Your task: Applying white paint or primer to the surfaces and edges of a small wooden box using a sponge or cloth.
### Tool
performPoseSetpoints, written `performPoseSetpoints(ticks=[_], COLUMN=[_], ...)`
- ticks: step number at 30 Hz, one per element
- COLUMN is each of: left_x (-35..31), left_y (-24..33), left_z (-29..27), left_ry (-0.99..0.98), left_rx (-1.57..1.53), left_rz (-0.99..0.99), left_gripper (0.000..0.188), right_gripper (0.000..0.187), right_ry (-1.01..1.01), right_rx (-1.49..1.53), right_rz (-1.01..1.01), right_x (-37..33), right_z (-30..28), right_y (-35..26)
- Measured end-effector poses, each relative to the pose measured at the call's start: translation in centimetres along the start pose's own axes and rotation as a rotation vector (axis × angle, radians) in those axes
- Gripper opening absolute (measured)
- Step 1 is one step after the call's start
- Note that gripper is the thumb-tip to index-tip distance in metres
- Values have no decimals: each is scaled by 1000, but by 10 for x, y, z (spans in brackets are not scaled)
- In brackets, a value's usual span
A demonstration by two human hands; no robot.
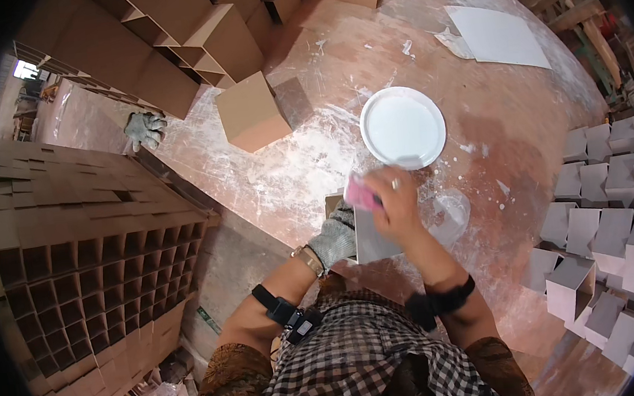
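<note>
Your right hand [395, 205] grips a pink sponge [359, 194] just below the white bowl of paint [403, 128], pressing it on the grey box [372, 234]. Your gloved left hand [334, 238] clasps that box's left side, nearer you than the bowl. Left of the bowl stands a bare brown box [251, 113]; farther left lies a spare glove [144, 128].

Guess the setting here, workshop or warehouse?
Likely a small workshop that coats cardboard boxes. Stacks of brown open-ended boxes stand to the left, whitened ones to the right, and a round dish of white liquid sits on a splattered table.
</note>
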State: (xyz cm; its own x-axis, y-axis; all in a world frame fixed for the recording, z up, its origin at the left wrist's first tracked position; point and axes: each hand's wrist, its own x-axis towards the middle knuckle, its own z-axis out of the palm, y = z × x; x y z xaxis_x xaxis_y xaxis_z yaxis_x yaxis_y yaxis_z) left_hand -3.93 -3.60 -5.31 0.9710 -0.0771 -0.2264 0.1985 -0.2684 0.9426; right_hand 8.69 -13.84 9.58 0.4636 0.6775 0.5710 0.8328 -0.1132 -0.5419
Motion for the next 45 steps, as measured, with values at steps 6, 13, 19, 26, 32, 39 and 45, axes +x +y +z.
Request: performPoseSetpoints(ticks=[6,13,19,26,32,39,45], left_x=[-4,2,-6,-11,-6,-2,4], left_y=[12,39,63,82,54,-2,-5], left_z=[-7,-11,-27,-28,-31,-24,-23], left_ry=[38,135,24,57,-31,-31,18], left_rx=[42,173,221,716,842,660,718], left_rz=[36,142,41,68,199,201,312], left_gripper=[50,46,45,52,53,56,45], right_gripper=[28,25,38,25,28,33,34], right_ry=[-147,13,-92,113,207,94,-62], right_rx=[110,128,181,400,236,244,269], right_rz=[-252,64,-134,77,209,80,65], right_x=[-58,18,-53,-82,-30,-33,-102], right_z=[-25,9,-22,-46,-48,-14,-46], right_y=[-46,10,-45,-35,28,32,-17])
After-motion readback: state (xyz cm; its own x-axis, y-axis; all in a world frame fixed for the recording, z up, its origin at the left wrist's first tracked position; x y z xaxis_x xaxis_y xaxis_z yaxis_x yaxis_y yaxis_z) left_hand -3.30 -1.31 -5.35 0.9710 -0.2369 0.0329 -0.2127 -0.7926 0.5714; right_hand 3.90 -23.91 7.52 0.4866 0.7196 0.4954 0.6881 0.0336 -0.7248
